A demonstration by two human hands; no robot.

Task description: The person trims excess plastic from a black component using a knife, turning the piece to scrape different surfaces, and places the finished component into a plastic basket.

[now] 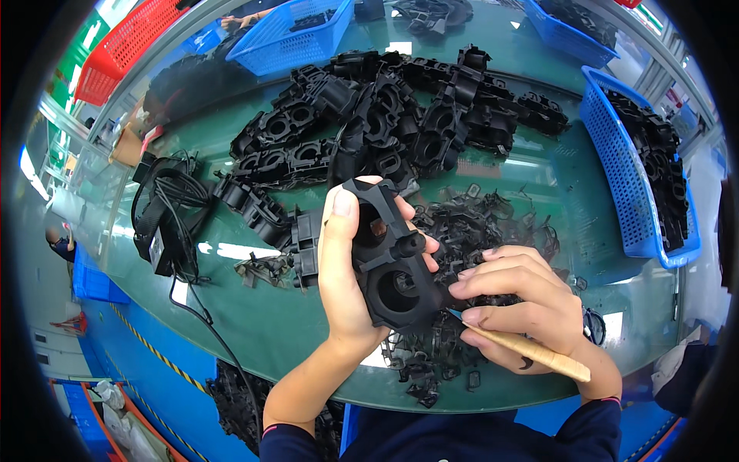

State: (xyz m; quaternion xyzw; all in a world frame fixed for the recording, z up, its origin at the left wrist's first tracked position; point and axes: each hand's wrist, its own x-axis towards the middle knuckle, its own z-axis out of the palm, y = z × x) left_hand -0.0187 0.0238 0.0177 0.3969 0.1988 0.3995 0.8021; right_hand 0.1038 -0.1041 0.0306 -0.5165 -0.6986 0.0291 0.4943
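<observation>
Left hand (342, 269) clamps black moulded part (391, 258) — rigid, light, grip its flanks; right hand (517, 304) pinches wooden-handled knife (531, 352) at its edge.

Matt black plastic part (389, 258), pale wooden knife handle (539, 354), glossy green glass tabletop (254, 308), blue plastic mesh basket (627, 196)

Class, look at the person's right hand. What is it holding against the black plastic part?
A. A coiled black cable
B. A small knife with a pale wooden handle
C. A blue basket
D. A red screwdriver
B: the right hand grips a wooden-handled knife, its tip touching the black plastic part that the left hand holds.
</observation>
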